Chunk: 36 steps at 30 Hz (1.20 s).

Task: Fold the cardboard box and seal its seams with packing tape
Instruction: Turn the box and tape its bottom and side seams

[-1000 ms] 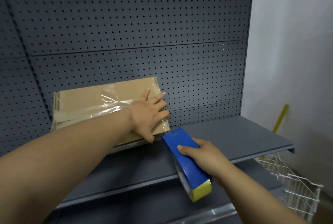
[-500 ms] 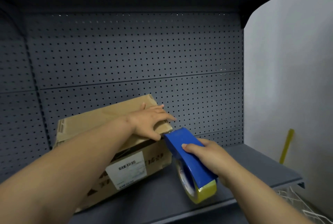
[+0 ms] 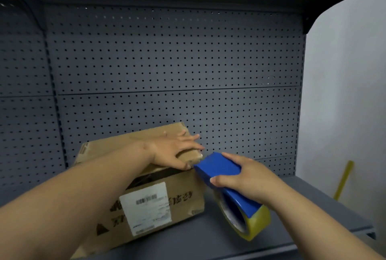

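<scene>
Pegboard (image 3: 167, 67) behind box (image 3: 179, 197), dispenser (image 3: 221, 170)

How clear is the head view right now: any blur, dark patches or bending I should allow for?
Head view: dim overall, the top of the shelving nearly black; print on the box and its white label is smeared and unreadable; the wide lens bows the left upright; the left hand and the right hand holding the tape dispenser stay fairly sharp.

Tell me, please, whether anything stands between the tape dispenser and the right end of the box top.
Nothing visible does. The tape dispenser, gripped by the right hand, has its nose beside the cardboard box top's right end, where the left hand presses the flap down, its thumb close by.
</scene>
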Tool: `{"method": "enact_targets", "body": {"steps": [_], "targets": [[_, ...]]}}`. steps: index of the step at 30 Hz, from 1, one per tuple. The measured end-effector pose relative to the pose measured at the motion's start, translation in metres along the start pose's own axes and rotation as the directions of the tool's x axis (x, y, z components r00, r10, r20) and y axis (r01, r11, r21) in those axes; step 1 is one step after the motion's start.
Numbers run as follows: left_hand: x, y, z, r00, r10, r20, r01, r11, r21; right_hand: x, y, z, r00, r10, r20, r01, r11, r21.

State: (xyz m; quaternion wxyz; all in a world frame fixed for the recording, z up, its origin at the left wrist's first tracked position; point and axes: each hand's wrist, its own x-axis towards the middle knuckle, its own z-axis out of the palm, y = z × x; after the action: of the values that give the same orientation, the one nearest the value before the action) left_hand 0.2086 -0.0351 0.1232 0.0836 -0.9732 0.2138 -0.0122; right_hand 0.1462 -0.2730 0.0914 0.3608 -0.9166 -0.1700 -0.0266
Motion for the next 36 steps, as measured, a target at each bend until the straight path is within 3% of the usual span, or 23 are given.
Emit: {"method": "enact_targets", "body": {"steps": [2,11,18,23,28,36], "targets": [[0.001,-0.001,0.018,0.999,-0.022,0.045,0.022,1.000,0.017,0.001,0.007,0.008,1.000,0.017,0.025,-0.015,0.996,-0.084],[0.007,-0.008,0.028,0.997,-0.049,0.063,0.049,0.999,-0.005,0.012,0.019,0.036,0.997,0.061,0.037,-0.067,0.981,0.181],[0.006,-0.009,0.029,0.999,-0.042,0.025,0.044,0.993,-0.107,0.019,0.022,0.042,0.998,0.065,0.011,-0.066,0.986,0.153],[0.006,0.000,0.026,0.997,-0.067,0.036,0.069,0.995,-0.077,0.020,0.022,0.035,0.997,0.076,-0.009,-0.075,0.995,0.070],[0.006,0.005,0.022,0.998,-0.069,0.013,0.069,0.996,-0.051,0.011,0.035,0.045,0.989,0.117,0.089,-0.093,0.967,-0.237],[0.006,0.009,0.022,0.990,0.137,-0.024,-0.136,0.989,0.058,0.015,0.059,0.024,0.979,0.139,-0.149,-0.149,0.987,-0.056]]}}
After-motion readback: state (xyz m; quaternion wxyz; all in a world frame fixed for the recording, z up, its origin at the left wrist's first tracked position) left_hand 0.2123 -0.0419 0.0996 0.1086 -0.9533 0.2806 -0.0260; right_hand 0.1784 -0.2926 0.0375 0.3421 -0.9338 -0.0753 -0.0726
